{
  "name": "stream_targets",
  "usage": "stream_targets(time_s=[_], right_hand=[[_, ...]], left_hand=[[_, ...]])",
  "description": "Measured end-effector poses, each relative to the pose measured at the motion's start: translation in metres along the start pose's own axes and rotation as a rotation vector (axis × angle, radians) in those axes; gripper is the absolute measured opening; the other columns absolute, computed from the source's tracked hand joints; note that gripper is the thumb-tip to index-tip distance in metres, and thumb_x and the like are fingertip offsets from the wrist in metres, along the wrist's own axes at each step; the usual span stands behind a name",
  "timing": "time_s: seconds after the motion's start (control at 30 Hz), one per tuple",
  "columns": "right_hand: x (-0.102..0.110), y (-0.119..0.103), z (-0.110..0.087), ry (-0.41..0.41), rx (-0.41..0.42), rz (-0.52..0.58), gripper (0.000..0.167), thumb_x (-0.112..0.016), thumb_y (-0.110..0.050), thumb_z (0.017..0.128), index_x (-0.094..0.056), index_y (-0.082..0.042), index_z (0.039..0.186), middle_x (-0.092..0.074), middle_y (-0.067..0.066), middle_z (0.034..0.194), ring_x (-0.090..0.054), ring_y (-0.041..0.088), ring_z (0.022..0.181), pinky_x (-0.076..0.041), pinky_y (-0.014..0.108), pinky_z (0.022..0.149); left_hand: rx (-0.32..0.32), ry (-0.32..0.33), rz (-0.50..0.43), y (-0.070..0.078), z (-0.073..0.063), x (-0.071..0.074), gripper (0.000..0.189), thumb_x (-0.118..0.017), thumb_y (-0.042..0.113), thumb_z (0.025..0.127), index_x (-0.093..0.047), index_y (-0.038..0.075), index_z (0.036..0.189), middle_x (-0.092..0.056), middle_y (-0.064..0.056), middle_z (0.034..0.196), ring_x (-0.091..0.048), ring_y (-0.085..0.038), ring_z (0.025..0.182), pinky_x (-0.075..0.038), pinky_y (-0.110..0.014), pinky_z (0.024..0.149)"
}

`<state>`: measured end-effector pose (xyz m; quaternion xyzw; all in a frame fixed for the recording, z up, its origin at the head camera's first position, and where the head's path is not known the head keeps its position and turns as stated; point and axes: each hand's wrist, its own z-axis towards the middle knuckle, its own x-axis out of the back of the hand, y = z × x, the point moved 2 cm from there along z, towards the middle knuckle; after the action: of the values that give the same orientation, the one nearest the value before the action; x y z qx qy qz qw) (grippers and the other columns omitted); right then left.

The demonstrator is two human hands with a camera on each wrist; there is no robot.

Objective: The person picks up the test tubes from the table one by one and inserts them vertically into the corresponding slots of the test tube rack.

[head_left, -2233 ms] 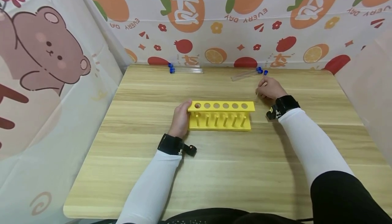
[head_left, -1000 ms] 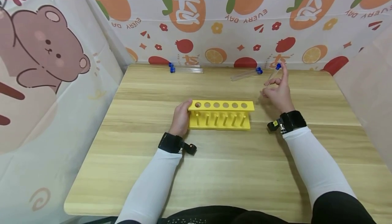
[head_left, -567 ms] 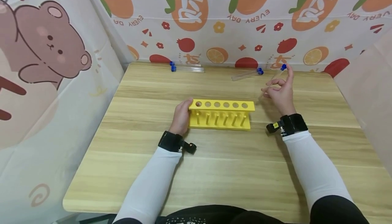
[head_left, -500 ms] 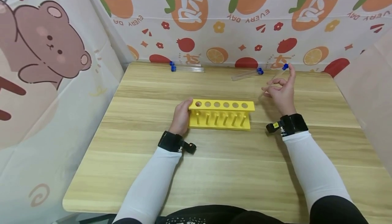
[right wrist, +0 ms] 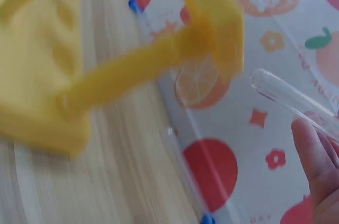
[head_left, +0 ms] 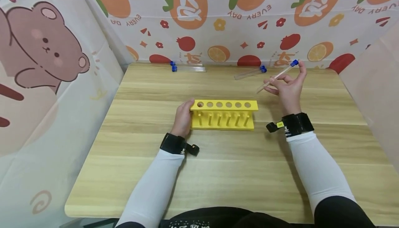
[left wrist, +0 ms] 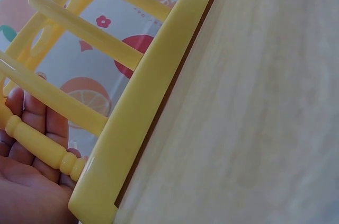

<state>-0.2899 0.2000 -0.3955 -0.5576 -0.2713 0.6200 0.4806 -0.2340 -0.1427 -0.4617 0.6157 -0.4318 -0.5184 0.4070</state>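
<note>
A yellow test tube rack with a row of holes on top and pegs below stands mid-table. My left hand grips its left end; in the left wrist view the fingers curl around the end post. Off the table, right of the rack, my right hand pinches a clear test tube with a blue cap. The tube slants, capped end up to the right, with one finger at the cap. Its rounded bottom shows in the right wrist view, where the rack's end appears blurred.
Several clear blue-capped tubes lie at the table's back edge, left of centre. Other capped tubes lie at the back, right of centre. A printed cloth hangs behind the wooden table.
My right hand has lifted the test tube from the back right, slid a finger up to its cap, and tilted the tube more. The left hand stays on the rack.
</note>
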Motion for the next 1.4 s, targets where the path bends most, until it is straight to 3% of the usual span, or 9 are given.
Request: stream_targets(time_s=[0.2, 0.47, 0.6, 0.73, 0.87, 1.0, 1.23, 1.4], right_hand=[[-0.024, 0.000, -0.009, -0.030, -0.009, 0.047, 0.087, -0.065, 0.014, 0.085, -0.024, -0.036, 0.143, -0.063, 0.017, 0.087, -0.072, 0.041, 0.088, -0.057, 0.048, 0.068], [-0.068, -0.002, -0.024, -0.187, -0.020, -0.009, 0.079, -0.073, 0.003, 0.084, -0.027, -0.027, 0.140, -0.062, 0.019, 0.095, -0.073, 0.038, 0.086, -0.057, 0.048, 0.070], [-0.093, 0.000, -0.033, -0.305, 0.053, -0.039, 0.072, -0.069, 0.007, 0.085, -0.031, -0.023, 0.138, -0.062, 0.020, 0.095, -0.073, 0.034, 0.084, -0.058, 0.045, 0.068], [-0.118, 0.004, -0.044, -0.446, 0.186, -0.112, 0.067, -0.065, 0.013, 0.086, -0.034, -0.019, 0.136, -0.062, 0.018, 0.092, -0.073, 0.030, 0.080, -0.060, 0.040, 0.066], [-0.139, 0.008, -0.053, -0.548, 0.291, -0.189, 0.060, -0.063, 0.015, 0.087, -0.033, -0.008, 0.134, -0.062, 0.019, 0.092, -0.073, 0.028, 0.080, -0.060, 0.036, 0.067], [-0.156, 0.010, -0.057, -0.595, 0.353, -0.216, 0.057, -0.062, 0.017, 0.086, -0.030, 0.004, 0.131, -0.060, 0.024, 0.091, -0.071, 0.034, 0.079, -0.060, 0.035, 0.068], [-0.174, 0.015, -0.059, -0.633, 0.448, -0.263, 0.053, -0.065, 0.016, 0.084, -0.036, 0.003, 0.127, -0.061, 0.024, 0.092, -0.068, 0.031, 0.076, -0.060, 0.032, 0.072], [-0.179, 0.021, -0.063, -0.643, 0.462, -0.310, 0.050, -0.066, 0.016, 0.084, -0.041, 0.003, 0.126, -0.061, 0.023, 0.092, -0.066, 0.032, 0.077, -0.059, 0.029, 0.075]], left_hand=[[0.005, 0.003, -0.007, 0.002, -0.002, 0.001, 0.030, -0.050, 0.030, 0.102, -0.065, 0.004, 0.096, -0.060, -0.005, 0.101, -0.055, -0.016, 0.102, -0.045, -0.026, 0.092], [-0.003, -0.006, -0.015, 0.003, -0.003, -0.001, 0.031, -0.049, 0.030, 0.102, -0.066, 0.006, 0.094, -0.061, -0.005, 0.101, -0.056, -0.017, 0.101, -0.046, -0.025, 0.090], [-0.006, -0.006, -0.014, 0.003, -0.001, -0.001, 0.031, -0.049, 0.030, 0.103, -0.066, 0.005, 0.095, -0.060, -0.005, 0.102, -0.055, -0.016, 0.102, -0.045, -0.025, 0.091], [-0.001, 0.005, -0.016, 0.002, 0.000, 0.000, 0.029, -0.049, 0.029, 0.103, -0.065, 0.006, 0.096, -0.060, -0.004, 0.101, -0.056, -0.015, 0.099, -0.046, -0.023, 0.088], [0.002, 0.001, -0.019, 0.001, -0.001, 0.000, 0.028, -0.049, 0.029, 0.102, -0.065, 0.007, 0.096, -0.061, -0.003, 0.100, -0.056, -0.014, 0.097, -0.048, -0.023, 0.084], [0.007, -0.024, -0.013, 0.001, -0.001, 0.000, 0.030, -0.049, 0.031, 0.103, -0.064, 0.005, 0.099, -0.060, -0.004, 0.101, -0.056, -0.014, 0.096, -0.048, -0.024, 0.084], [0.021, -0.038, 0.017, 0.001, -0.001, 0.002, 0.037, -0.048, 0.034, 0.103, -0.062, 0.001, 0.113, -0.060, -0.004, 0.107, -0.057, -0.013, 0.100, -0.048, -0.024, 0.088], [0.023, -0.038, 0.025, 0.002, -0.001, 0.004, 0.037, -0.048, 0.034, 0.102, -0.062, 0.002, 0.112, -0.061, -0.004, 0.107, -0.057, -0.013, 0.099, -0.048, -0.024, 0.088]])
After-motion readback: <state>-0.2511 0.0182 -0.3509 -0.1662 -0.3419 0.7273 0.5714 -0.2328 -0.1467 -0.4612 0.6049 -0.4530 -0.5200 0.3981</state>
